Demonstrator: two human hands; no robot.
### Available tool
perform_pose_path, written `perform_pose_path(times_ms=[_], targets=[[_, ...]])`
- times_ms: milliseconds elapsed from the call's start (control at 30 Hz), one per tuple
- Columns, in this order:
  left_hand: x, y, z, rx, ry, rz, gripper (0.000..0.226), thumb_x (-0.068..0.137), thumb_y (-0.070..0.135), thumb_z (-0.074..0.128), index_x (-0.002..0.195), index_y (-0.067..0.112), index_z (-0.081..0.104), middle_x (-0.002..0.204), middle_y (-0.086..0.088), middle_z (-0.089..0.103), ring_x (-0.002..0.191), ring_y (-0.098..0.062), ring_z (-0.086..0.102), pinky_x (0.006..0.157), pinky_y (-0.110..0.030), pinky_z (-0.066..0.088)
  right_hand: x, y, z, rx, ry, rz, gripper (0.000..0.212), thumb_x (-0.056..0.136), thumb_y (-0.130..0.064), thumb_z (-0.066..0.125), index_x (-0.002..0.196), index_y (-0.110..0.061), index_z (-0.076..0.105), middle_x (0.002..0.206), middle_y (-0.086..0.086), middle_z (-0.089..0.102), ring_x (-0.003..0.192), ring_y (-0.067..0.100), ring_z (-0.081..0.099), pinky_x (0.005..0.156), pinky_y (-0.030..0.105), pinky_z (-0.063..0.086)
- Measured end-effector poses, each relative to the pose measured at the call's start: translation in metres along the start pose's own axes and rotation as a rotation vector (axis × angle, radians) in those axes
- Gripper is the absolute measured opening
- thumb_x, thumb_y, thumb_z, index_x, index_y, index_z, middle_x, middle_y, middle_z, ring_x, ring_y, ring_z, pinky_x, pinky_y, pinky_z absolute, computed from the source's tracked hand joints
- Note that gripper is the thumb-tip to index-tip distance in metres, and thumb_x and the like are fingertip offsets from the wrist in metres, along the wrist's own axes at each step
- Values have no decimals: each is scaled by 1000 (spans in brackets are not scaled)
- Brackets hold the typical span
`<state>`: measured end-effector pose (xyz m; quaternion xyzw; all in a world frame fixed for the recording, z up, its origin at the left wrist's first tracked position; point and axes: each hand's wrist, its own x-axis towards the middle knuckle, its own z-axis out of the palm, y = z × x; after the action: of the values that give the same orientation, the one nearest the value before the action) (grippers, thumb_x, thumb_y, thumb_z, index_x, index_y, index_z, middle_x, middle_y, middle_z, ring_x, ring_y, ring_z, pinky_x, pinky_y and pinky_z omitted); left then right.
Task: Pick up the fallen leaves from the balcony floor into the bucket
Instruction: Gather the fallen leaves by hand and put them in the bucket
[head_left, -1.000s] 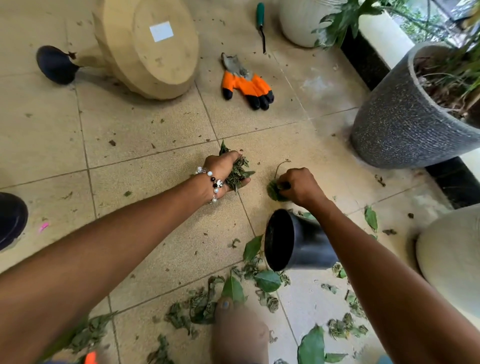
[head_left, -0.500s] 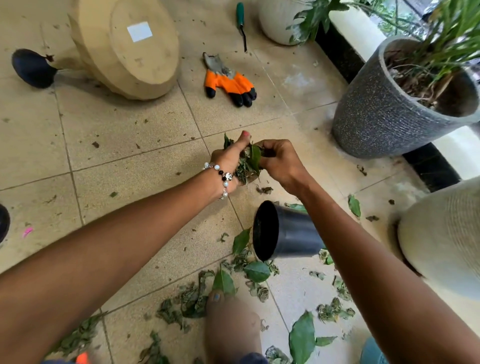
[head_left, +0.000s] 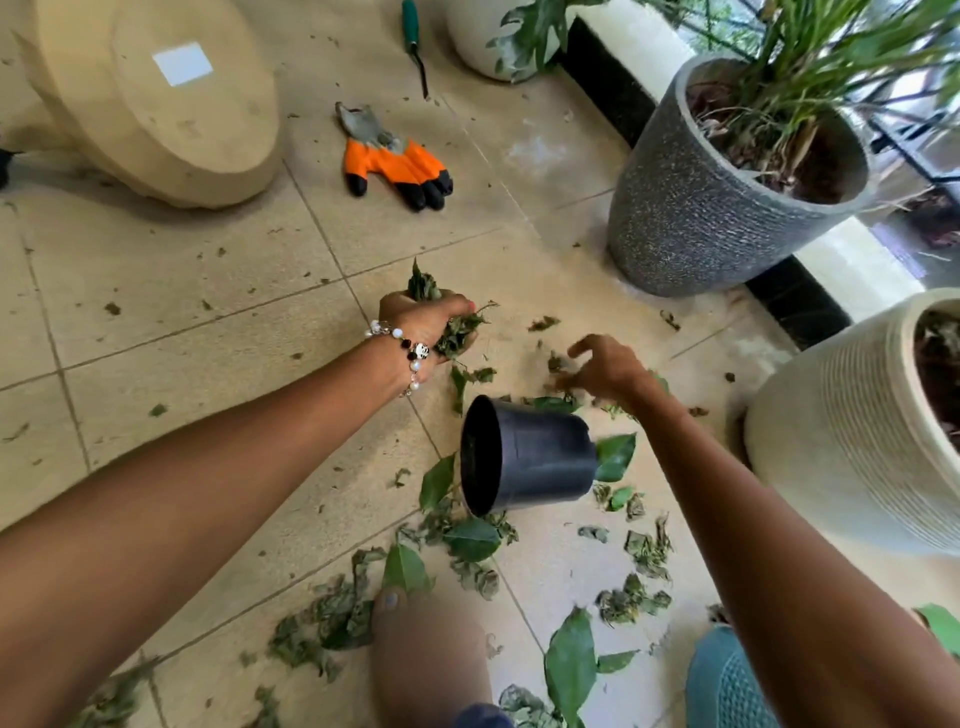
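White label (head_left: 182, 63) blank; no writing legible.

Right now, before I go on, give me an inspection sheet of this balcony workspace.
Surface: tiled floor, littered with crumbs.
Job's things: black bucket lying on its side, mouth toward the left; loose leaves scattered around it.
Clutter: orange glove, green-handled tool.
Hands: left hand holds a bunch of leaves; right hand, fingers spread over floor leaves, grip empty.
Cables: nothing seen.
Surroundings: grey planter, ribbed cream pot, tipped beige pot.
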<state>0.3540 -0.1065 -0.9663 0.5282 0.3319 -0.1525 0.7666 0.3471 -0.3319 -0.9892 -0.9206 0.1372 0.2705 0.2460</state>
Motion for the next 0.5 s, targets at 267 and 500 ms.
perform_pose_path(times_ms=[267,500], targets=[[13,2,-13,-27,66,-5,21,75,-6,75,72,4,56,75,-16,63,57,-26,62,42,-29,54,21,-21,41,-265,-85,-90,94,72,-33,84,141,-7,25,136,24,36,118,40,49,96,42,45],[21,11,-33,-11,132,11,25,76,-6,74,73,5,52,73,-14,61,52,-22,62,50,-34,57,35,-65,45,-237,-70,-333,54,74,-18,82,120,-7,55,108,9,60,87,20,53,65,21,37]])
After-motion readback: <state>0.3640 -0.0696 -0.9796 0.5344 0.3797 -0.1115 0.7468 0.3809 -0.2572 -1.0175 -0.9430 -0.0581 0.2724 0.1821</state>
